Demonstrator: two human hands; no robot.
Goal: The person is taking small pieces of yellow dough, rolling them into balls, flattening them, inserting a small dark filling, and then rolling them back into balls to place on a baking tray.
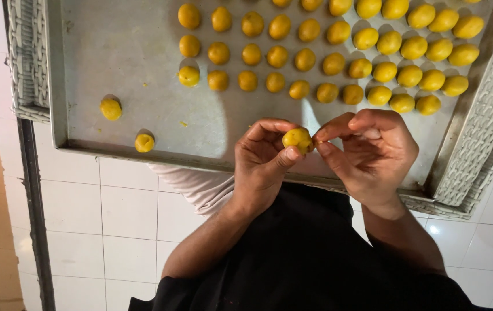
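I'm looking down from the head cam onto white floor tiles [125,213]. A woven surface [482,138] carries a big metal tray [137,63], whose near edge sits right above my lap. The rows of yellow balls [327,57] fill the tray's right and middle and are packed close, some nearly touching. Two strays sit apart on the left: one ball [111,109] further in, another [144,143] just beside the near rim. A few crumbs are on the bare metal. My left hand [264,161] has its grip closed on the dough ball [298,139], thumb under, fingers curled over the top, holding it just above the tray's near edge. My right hand [370,152] has a narrow grip, thumb and forefinger pinching at the ball's right side. Risks as I judge them: the ball hangs over the rim, so a slip likely drops it to my lap or the floor, not the tray. The dough looks soft, so too hard a pinch could dent or split it. The nearest row is close to my right knuckles, and a careless move could knock those out of line. The stray by the rim could roll off if the tray gets bumped.
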